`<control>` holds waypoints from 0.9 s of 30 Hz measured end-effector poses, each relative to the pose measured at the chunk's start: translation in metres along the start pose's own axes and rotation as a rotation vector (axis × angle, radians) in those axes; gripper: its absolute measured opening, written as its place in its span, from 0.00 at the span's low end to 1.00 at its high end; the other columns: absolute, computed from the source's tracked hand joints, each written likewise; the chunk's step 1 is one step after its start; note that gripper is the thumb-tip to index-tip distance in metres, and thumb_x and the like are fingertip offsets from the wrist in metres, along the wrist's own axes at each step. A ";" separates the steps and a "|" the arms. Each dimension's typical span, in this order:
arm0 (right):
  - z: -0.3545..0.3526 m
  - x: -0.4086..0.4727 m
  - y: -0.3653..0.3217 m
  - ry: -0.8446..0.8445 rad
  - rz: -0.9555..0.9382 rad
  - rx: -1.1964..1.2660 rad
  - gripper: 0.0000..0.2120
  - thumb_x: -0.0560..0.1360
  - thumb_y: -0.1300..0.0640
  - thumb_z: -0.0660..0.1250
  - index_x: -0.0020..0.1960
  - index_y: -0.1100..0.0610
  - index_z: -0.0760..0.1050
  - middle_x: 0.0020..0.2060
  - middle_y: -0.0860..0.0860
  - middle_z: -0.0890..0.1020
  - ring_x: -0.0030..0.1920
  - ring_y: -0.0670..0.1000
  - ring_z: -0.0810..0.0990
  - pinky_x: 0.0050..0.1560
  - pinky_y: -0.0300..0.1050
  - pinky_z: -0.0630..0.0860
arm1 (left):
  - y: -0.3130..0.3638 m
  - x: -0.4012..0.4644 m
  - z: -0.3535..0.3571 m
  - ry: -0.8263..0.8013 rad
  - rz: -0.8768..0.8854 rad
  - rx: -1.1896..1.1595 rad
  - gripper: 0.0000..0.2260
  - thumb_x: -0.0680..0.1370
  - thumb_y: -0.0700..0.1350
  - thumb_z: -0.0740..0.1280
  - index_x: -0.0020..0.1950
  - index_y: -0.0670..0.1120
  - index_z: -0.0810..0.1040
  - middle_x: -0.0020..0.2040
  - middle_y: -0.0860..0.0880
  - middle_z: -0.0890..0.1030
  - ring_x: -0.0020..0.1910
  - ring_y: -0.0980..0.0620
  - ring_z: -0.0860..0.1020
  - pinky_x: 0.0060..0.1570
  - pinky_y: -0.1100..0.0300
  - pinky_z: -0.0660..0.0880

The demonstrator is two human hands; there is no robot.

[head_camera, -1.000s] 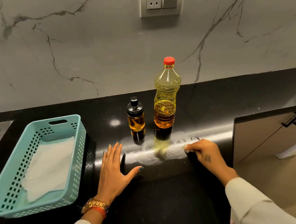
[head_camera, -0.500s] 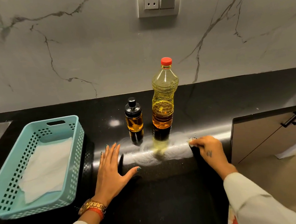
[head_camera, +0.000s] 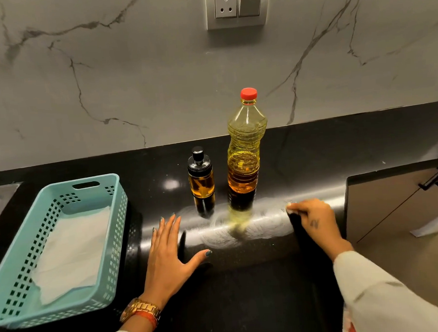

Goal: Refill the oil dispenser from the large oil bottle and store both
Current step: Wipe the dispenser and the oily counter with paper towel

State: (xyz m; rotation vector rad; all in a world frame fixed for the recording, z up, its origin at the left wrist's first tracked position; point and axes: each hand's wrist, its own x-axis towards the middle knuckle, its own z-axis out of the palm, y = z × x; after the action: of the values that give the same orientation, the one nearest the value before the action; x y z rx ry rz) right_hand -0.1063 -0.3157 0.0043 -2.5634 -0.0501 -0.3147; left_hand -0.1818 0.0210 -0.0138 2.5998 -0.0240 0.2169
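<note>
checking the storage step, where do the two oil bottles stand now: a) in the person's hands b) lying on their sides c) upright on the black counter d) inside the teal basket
c: the oil dispenser and large oil bottle stand upright on the black counter, right of the teal basket.

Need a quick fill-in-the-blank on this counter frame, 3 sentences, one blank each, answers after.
1. The large oil bottle has a ____ cap.
2. The oil dispenser stands to the ____ of that bottle.
3. The left hand lies flat on the black ____.

Answers: red; left; counter
</note>
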 end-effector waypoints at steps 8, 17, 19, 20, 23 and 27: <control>0.026 -0.017 -0.039 -0.148 -0.151 0.057 0.12 0.66 0.69 0.73 0.44 0.55 0.84 0.37 0.51 0.84 0.40 0.47 0.77 0.44 0.26 0.67 | -0.001 0.000 0.000 0.007 -0.002 -0.016 0.46 0.65 0.76 0.55 0.75 0.52 0.52 0.75 0.57 0.50 0.75 0.56 0.45 0.73 0.52 0.47; 0.008 0.021 -0.003 -0.007 0.028 -0.008 0.09 0.69 0.68 0.71 0.46 0.59 0.84 0.39 0.58 0.85 0.43 0.59 0.81 0.50 0.46 0.75 | 0.000 0.001 0.001 -0.008 0.010 -0.003 0.46 0.65 0.76 0.54 0.75 0.53 0.50 0.74 0.57 0.48 0.75 0.56 0.43 0.73 0.54 0.45; 0.020 0.026 -0.020 -0.061 0.014 -0.008 0.07 0.70 0.66 0.71 0.46 0.58 0.84 0.40 0.57 0.84 0.44 0.58 0.81 0.49 0.43 0.74 | 0.000 0.000 0.001 -0.008 0.010 0.003 0.46 0.64 0.77 0.52 0.75 0.53 0.50 0.74 0.57 0.48 0.75 0.56 0.43 0.73 0.54 0.45; 0.023 0.020 -0.028 -0.090 -0.008 0.008 0.07 0.70 0.65 0.71 0.47 0.57 0.83 0.41 0.56 0.84 0.44 0.56 0.81 0.50 0.43 0.74 | -0.001 0.000 0.001 -0.005 0.009 0.001 0.46 0.64 0.78 0.51 0.75 0.53 0.50 0.74 0.57 0.48 0.75 0.56 0.43 0.73 0.54 0.45; 0.017 -0.017 -0.030 -0.113 -0.128 0.075 0.09 0.67 0.66 0.73 0.44 0.55 0.84 0.39 0.52 0.85 0.41 0.50 0.81 0.47 0.36 0.73 | -0.001 0.000 0.001 0.007 0.004 -0.018 0.46 0.64 0.78 0.51 0.75 0.53 0.50 0.74 0.57 0.49 0.75 0.56 0.44 0.73 0.54 0.46; -0.005 -0.028 0.001 -0.064 -0.064 0.076 0.11 0.65 0.68 0.75 0.44 0.56 0.84 0.39 0.53 0.85 0.40 0.52 0.82 0.49 0.41 0.76 | -0.002 0.000 0.002 0.003 0.010 -0.015 0.44 0.65 0.76 0.55 0.75 0.54 0.50 0.74 0.57 0.49 0.75 0.56 0.43 0.73 0.53 0.46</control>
State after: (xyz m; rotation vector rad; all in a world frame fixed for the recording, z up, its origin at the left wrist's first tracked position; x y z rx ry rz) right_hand -0.1348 -0.3189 0.0015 -2.5001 -0.1649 -0.2500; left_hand -0.1817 0.0219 -0.0161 2.5854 -0.0372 0.2228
